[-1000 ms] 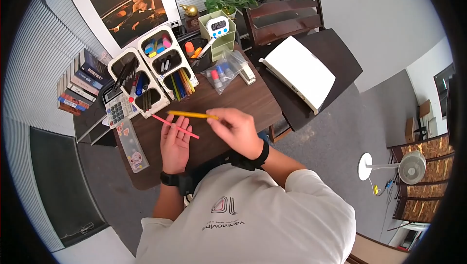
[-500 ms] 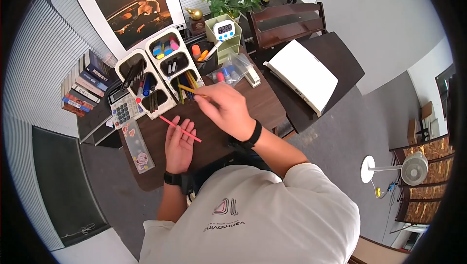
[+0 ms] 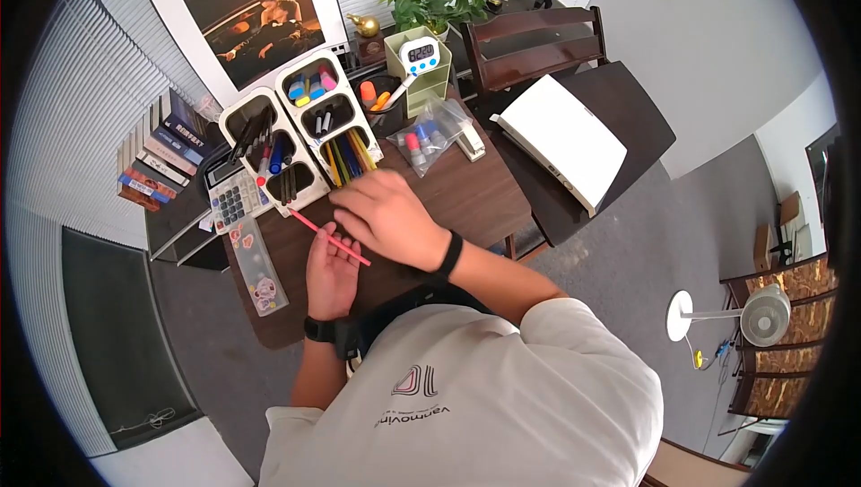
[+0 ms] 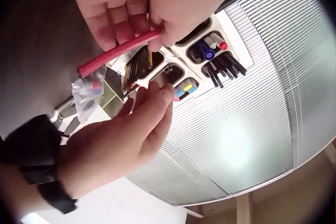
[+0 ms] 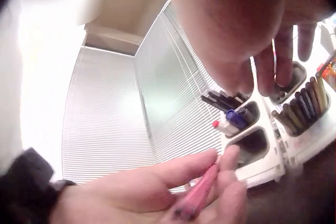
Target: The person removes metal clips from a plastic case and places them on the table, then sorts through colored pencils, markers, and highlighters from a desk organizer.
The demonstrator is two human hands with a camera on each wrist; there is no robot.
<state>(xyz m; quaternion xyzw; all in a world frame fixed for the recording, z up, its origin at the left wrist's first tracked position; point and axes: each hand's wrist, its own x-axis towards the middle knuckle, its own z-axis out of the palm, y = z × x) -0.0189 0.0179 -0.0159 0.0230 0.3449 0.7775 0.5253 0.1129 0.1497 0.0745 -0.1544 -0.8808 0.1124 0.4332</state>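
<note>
My left hand [image 3: 330,290] is palm up over the table and pinches a pink-red pencil [image 3: 307,221] between thumb and fingers. In the left wrist view the pencil [image 4: 118,51] slants across the fingertips. Loosely bent and holding nothing, the fingers of my right hand [image 3: 392,222] hover just above and right of the left hand. Beyond both hands stands a white desk organizer [image 5: 262,174] with several compartments. Its front right compartment holds coloured pencils [image 3: 352,160], a yellow one among them. In the right wrist view the right hand [image 5: 247,29] overlaps part of the organizer.
A calculator [image 3: 235,203] and a clear pencil case [image 3: 256,267] lie to the left, near standing books [image 3: 170,146]. On the right are a zip bag of bottles [image 3: 426,139], a stapler [image 3: 471,142] and a black pen cup [image 3: 386,117]. A white box [image 3: 565,142] sits on a dark surface.
My right hand carried the yellow pencil to the coloured-pencil compartment, let go of it there and came back toward the left hand. The left hand keeps hold of the pink-red pencil.
</note>
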